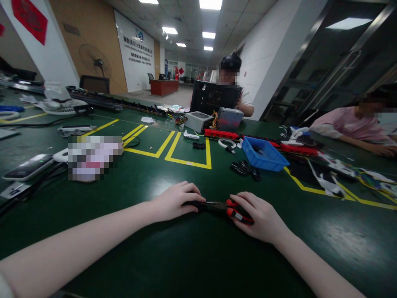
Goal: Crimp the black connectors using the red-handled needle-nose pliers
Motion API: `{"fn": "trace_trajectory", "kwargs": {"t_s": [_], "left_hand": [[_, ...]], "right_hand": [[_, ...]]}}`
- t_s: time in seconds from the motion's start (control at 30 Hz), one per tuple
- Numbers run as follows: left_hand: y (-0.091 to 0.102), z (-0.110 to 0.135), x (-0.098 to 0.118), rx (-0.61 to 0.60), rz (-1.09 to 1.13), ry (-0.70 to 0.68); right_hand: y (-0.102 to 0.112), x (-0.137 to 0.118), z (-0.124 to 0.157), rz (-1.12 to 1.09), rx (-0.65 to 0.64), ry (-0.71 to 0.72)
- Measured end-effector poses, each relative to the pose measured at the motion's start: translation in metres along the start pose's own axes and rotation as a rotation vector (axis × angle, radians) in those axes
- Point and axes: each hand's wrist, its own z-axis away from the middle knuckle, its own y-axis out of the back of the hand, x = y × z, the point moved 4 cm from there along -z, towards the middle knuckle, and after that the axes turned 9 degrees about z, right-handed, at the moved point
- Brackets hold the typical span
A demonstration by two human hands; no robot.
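Note:
A pair of pliers (221, 206) with red-and-black handles lies across the dark green table (173, 256) between my hands. My right hand (259, 217) is curled round the red handles and rests on the table. My left hand (177, 201) is closed over the dark jaw end of the pliers, fingers bent down on it. Whether anything small sits under the left fingers is hidden.
A blue plastic bin (263, 154) and small black parts (245, 169) lie beyond my hands. Yellow tape lines (186, 160), red strips (221, 133), power supply boxes (198, 121) and a computer case (214, 97) stand further back. One person sits behind the case, another at the right edge.

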Motion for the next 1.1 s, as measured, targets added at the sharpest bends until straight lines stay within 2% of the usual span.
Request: {"fn": "trace_trajectory", "kwargs": {"t_s": [0.33, 0.53, 0.87, 1.1], "left_hand": [[0.000, 0.000, 0.005, 0.001, -0.144, -0.102], [0.000, 0.000, 0.005, -0.023, -0.174, -0.099], [-0.001, 0.000, 0.006, -0.046, -0.146, -0.071], [-0.004, 0.000, 0.008, -0.085, -0.195, 0.063]], "right_hand": [[-0.011, 0.015, 0.005, -0.019, 0.057, 0.068], [-0.007, 0.011, 0.002, 0.061, 0.106, 0.111], [-0.003, 0.009, 0.004, 0.126, 0.160, 0.107], [-0.002, 0.008, 0.002, 0.117, 0.162, 0.139]]}}
